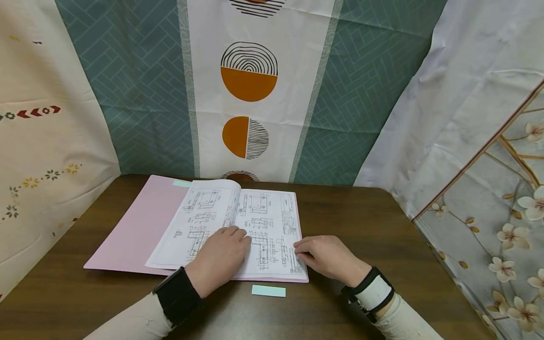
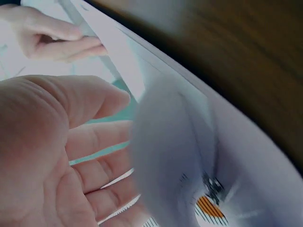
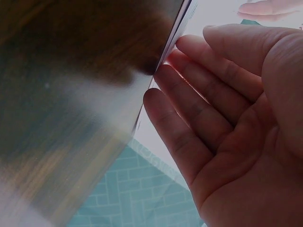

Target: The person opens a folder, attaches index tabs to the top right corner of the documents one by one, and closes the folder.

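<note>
A pink folder (image 1: pixel 123 231) lies spread open on the wooden table, holding sheets printed with technical drawings. One sheet (image 1: pixel 199 198) is turned over to the left and bulges near the spine, while the right-hand sheet (image 1: pixel 276 212) lies flat. My left hand (image 1: pixel 223 257) rests over the pages near the spine. In the left wrist view its fingers are loosely extended beside the curved paper (image 2: pixel 161 137). At the right edge of the pages, my right hand (image 1: pixel 329 257) touches the border with its fingertips. The right wrist view shows its fingers (image 3: pixel 189 109) nearly straight along that edge.
A pale teal paper strip (image 1: pixel 268 291) lies on the table (image 1: pixel 352 212) just in front of the folder. Another teal strip (image 1: pixel 182 183) shows at the folder's far edge. Patterned cloths (image 1: pixel 153 94) hang behind the table and at both sides.
</note>
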Available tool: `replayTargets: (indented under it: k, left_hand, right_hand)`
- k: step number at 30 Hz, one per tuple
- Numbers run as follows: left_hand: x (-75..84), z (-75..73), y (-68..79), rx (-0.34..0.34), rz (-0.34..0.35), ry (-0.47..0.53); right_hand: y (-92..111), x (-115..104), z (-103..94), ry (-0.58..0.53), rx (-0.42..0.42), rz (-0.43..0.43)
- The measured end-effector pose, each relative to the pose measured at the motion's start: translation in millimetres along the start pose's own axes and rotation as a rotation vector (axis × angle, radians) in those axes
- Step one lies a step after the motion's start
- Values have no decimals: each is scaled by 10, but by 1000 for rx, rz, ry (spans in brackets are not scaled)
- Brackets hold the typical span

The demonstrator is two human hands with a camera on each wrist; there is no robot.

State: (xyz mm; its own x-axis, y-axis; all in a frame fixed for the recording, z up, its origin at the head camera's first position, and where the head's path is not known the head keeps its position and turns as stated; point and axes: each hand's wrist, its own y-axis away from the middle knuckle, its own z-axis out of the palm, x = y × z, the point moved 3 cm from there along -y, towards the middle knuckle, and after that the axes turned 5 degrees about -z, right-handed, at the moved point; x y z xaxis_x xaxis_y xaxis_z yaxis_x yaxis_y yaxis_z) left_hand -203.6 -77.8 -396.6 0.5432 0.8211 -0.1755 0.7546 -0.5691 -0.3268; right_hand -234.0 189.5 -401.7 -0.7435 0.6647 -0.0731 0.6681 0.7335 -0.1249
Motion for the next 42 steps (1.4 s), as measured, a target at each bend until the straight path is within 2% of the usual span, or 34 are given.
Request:
replayTargets:
  k: [2,5,10,17,20,28,32,42]
  left_hand:
    - [35,-34,-1,25,26,66]
    - [92,-75,6,16,70,149]
    - [177,-124,13,-62,120,236]
    - [243,-174,18,-185,131,316]
    - [272,-202,40,-209,142,343]
    - [350,-181,83,-226,179,326]
    - [364,-150,91,-246,179,323]
    - [372,-102,97,-245,179,300]
  right_hand:
    - [2,-5,-6,0,2,-6]
    - [0,-3,-7,1,5,-9]
    - [-7,5,-2,-2,4,0]
    - [-4,15,21,-8,5,6]
    - [-8,21,30,-12,2,8]
    - [-8,12,19,-14,-2,5]
    - [0,5,10,-16,-2,2]
    - [-6,2,13,-12,1,8]
